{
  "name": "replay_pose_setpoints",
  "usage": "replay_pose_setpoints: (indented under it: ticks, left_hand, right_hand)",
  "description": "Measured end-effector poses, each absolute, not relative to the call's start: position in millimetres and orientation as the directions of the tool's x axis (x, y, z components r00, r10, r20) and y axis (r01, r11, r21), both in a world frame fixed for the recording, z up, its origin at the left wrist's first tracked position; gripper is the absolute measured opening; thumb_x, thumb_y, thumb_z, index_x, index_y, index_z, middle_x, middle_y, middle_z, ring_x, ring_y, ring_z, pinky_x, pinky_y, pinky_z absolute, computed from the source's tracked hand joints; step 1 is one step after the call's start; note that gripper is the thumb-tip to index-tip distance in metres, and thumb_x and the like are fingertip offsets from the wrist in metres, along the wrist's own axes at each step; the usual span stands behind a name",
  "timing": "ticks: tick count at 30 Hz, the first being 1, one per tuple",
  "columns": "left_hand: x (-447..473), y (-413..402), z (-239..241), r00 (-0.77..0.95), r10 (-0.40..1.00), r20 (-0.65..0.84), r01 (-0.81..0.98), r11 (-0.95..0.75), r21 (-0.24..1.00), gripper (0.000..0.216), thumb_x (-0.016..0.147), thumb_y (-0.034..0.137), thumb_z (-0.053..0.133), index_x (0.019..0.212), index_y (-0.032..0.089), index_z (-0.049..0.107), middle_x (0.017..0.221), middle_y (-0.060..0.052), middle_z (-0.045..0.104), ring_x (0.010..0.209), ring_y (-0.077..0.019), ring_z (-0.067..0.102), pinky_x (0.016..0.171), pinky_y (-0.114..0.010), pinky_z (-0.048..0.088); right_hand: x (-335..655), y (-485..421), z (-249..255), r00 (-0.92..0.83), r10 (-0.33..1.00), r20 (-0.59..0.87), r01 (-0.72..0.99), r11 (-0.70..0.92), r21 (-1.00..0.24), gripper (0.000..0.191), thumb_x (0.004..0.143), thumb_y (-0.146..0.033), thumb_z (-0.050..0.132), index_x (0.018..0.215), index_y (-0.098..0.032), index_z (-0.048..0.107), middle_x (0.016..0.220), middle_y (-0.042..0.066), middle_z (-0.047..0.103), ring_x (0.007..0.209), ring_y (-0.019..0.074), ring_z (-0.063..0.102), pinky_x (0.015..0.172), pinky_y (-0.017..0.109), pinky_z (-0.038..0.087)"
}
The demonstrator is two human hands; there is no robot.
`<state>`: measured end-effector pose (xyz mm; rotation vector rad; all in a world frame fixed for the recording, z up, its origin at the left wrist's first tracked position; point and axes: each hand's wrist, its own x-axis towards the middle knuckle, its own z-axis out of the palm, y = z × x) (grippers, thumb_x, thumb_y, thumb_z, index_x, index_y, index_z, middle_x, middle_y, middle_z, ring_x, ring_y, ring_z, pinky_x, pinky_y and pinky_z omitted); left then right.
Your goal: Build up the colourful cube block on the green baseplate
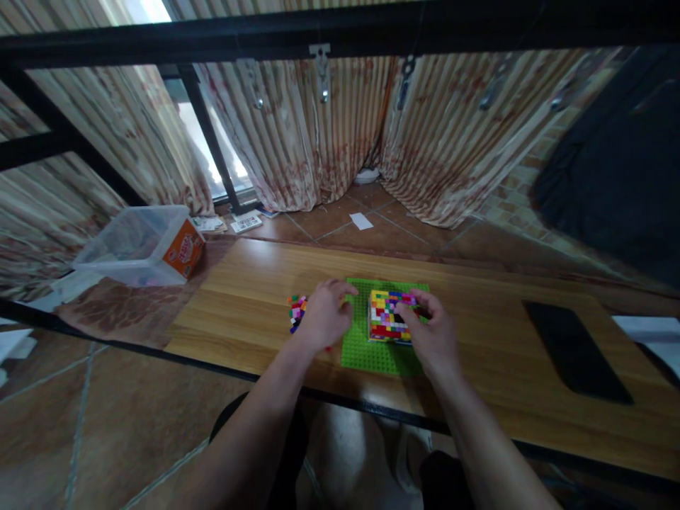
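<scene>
Right hand (434, 334) curling around right side of multicoloured toy-brick block (381, 313), pinch unclear; left hand (326, 316) hovering at left edge of green studded baseplate (361, 356), grip also unclear. Baseplate presumably steadying block; loose bricks (296, 312) lying left, probably for easy reach.

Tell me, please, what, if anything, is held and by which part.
The right hand is at the right side of the brick block; its grip is unclear. The left hand shows nothing held.
</scene>
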<state>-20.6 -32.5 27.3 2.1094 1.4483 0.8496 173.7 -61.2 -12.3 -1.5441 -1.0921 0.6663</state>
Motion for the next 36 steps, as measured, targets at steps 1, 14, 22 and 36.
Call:
replay_pose_setpoints:
  ticks: [1, 14, 22, 36]
  left_hand:
    - [-29.4, -31.0, 27.8, 0.279, 0.939, 0.202, 0.685, -0.342, 0.643, 0.032, 0.072, 0.004, 0.051, 0.093, 0.018, 0.070, 0.091, -0.006, 0.067, 0.088, -0.0197, 0.062, 0.086, -0.035, 0.050]
    - [-67.3, -40.7, 30.1, 0.567, 0.822, -0.049, 0.764, -0.503, 0.405, 0.011, 0.073, 0.022, 0.065, 0.079, 0.022, 0.074, 0.086, -0.004, 0.069, 0.093, -0.0215, 0.060, 0.089, -0.034, 0.044]
    - [-59.8, -41.4, 29.9, 0.547, 0.834, 0.065, 0.715, -0.506, 0.482, 0.007, 0.078, 0.019, 0.061, 0.080, 0.019, 0.068, 0.090, -0.006, 0.066, 0.089, -0.0208, 0.060, 0.084, -0.034, 0.045]
    - [-2.1, -50.9, 33.4, 0.331, 0.930, 0.157, -0.061, -0.145, 0.988, 0.015, 0.076, 0.018, 0.069, 0.083, 0.016, 0.056, 0.074, 0.001, 0.063, 0.069, -0.0107, 0.061, 0.067, -0.022, 0.047]
  right_hand:
    - [174.3, -61.1, -12.6, 0.432, 0.894, 0.118, 0.273, -0.004, -0.962, 0.050, 0.072, -0.051, 0.069, 0.109, -0.018, 0.066, 0.104, 0.010, 0.070, 0.094, 0.0241, 0.064, 0.087, 0.042, 0.049]
    - [178.1, -62.1, -6.4, 0.511, 0.858, 0.055, 0.196, -0.053, -0.979, 0.042, 0.074, -0.052, 0.067, 0.100, -0.019, 0.070, 0.095, 0.008, 0.073, 0.082, 0.0223, 0.067, 0.076, 0.040, 0.053]
    - [174.8, -66.4, 3.8, 0.527, 0.825, 0.206, 0.351, 0.010, -0.936, 0.038, 0.079, -0.047, 0.064, 0.102, -0.017, 0.070, 0.088, 0.007, 0.070, 0.073, 0.0195, 0.064, 0.068, 0.035, 0.052]
    - [145.4, -87.4, 24.6, 0.101, 0.895, 0.435, 0.376, 0.370, -0.850, 0.013, 0.087, -0.031, 0.063, 0.095, -0.025, 0.070, 0.091, 0.001, 0.069, 0.083, 0.0160, 0.063, 0.072, 0.029, 0.049]
